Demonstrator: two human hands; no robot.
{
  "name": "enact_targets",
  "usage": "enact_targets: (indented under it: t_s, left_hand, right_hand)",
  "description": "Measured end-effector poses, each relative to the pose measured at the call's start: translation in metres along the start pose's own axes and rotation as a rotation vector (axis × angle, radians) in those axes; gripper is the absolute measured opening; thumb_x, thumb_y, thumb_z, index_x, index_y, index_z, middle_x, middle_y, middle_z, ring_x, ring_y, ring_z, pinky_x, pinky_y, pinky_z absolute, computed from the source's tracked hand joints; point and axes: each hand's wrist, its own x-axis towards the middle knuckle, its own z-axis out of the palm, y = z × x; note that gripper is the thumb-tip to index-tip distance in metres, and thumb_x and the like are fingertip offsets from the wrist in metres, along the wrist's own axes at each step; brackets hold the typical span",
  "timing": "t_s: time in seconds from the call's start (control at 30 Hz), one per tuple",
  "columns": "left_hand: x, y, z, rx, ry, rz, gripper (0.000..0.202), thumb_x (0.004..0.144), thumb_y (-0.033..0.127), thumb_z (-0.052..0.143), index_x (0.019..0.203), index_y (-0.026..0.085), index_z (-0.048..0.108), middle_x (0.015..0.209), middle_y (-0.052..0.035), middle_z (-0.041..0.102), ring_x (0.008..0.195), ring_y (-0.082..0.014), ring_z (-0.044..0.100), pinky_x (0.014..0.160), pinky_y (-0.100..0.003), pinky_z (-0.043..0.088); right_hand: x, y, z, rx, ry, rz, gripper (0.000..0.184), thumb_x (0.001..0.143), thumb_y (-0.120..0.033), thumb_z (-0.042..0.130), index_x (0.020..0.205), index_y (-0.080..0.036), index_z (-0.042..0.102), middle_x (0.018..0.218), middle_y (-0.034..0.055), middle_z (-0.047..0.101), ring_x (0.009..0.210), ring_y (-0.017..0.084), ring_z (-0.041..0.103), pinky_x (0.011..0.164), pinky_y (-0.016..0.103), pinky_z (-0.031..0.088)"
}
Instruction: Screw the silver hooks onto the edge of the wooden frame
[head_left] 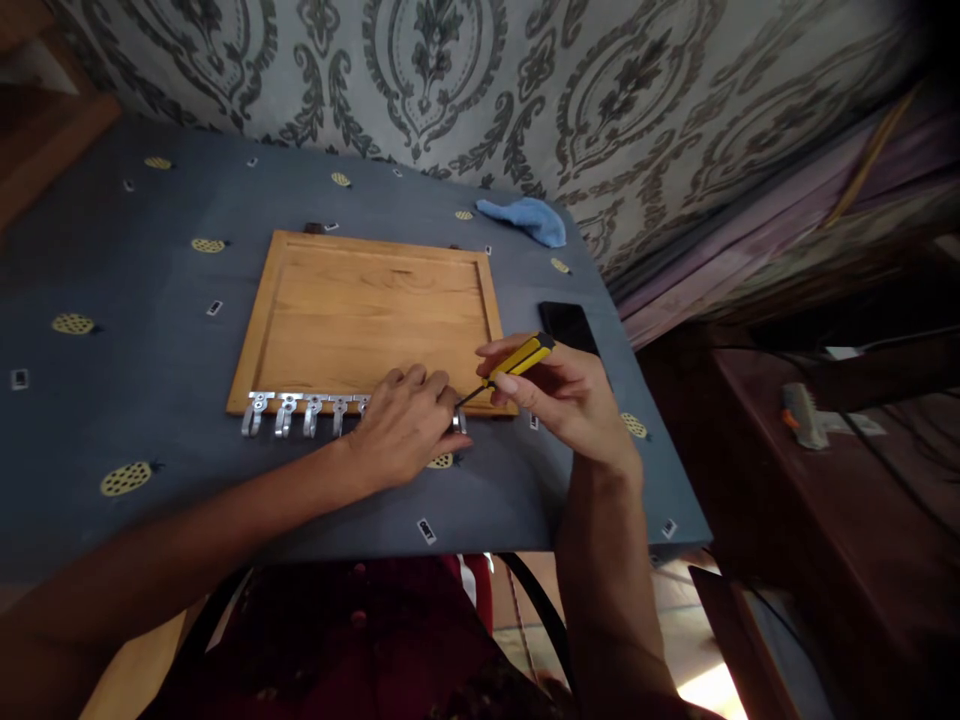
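Holding hand (right): right hand (570, 400) pinches the screwdriver (517, 360) between thumb and bent fingers, closed tight around the yellow-and-black handle.
Screwdriver: one; its shaft slants down and left, and the tip meets the right end of the hook rail (300, 405), just beside the left fingertips.
Left hand (401, 430): palm down, fingers bent and pressed onto the hook rail, covering its middle.
Hook rail: one metal strip, lying along the near edge of the wooden board (367, 315).
Hooks: four show clear to the left of the left hand, a fifth is half under it, and one more shows at the right end; those under the palm cannot be counted.
Wooden board: one, rimmed like a shallow tray, flat on the table (135, 300).
Table: blue cover; one black phone (568, 322) just right of the board, one blue rag (529, 218) at the far edge.
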Motion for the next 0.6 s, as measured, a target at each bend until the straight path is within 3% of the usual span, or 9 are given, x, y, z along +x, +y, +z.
enact_targets:
  t_s: [0.13, 0.3, 0.6]
  left_hand:
    - [0.0, 0.0, -0.001, -0.007, -0.007, 0.001, 0.042, 0.091, 0.051, 0.057, 0.103, 0.011, 0.064, 0.102, -0.011, 0.064, 0.102, -0.0295, 0.058, 0.083, -0.04, 0.045]
    - [0.0, 0.0, -0.002, -0.001, -0.01, 0.003, 0.044, 0.091, 0.051, 0.056, 0.104, 0.01, 0.064, 0.102, -0.0113, 0.064, 0.102, -0.0301, 0.058, 0.083, -0.04, 0.046]
    - [-0.001, -0.001, 0.003, 0.001, 0.021, 0.004, 0.046, 0.091, 0.052, 0.056, 0.111, 0.011, 0.063, 0.107, -0.0121, 0.065, 0.103, -0.0295, 0.058, 0.085, -0.041, 0.045]
  right_hand:
    - [-0.004, 0.003, -0.008, 0.047, -0.022, 0.001, 0.015, 0.082, -0.033, 0.075, 0.091, -0.021, 0.076, 0.092, 0.0034, 0.076, 0.064, 0.011, 0.066, 0.057, 0.024, 0.056]
    - [-0.004, 0.008, -0.002, -0.003, 0.037, -0.058, 0.012, 0.08, -0.032, 0.076, 0.08, -0.02, 0.074, 0.08, 0.0013, 0.074, 0.051, 0.009, 0.059, 0.046, 0.023, 0.05]
    - [-0.004, 0.014, 0.021, -0.428, 0.306, -0.221, 0.019, 0.08, -0.032, 0.075, 0.069, -0.021, 0.065, 0.059, -0.003, 0.061, 0.054, 0.012, 0.055, 0.052, 0.026, 0.042]
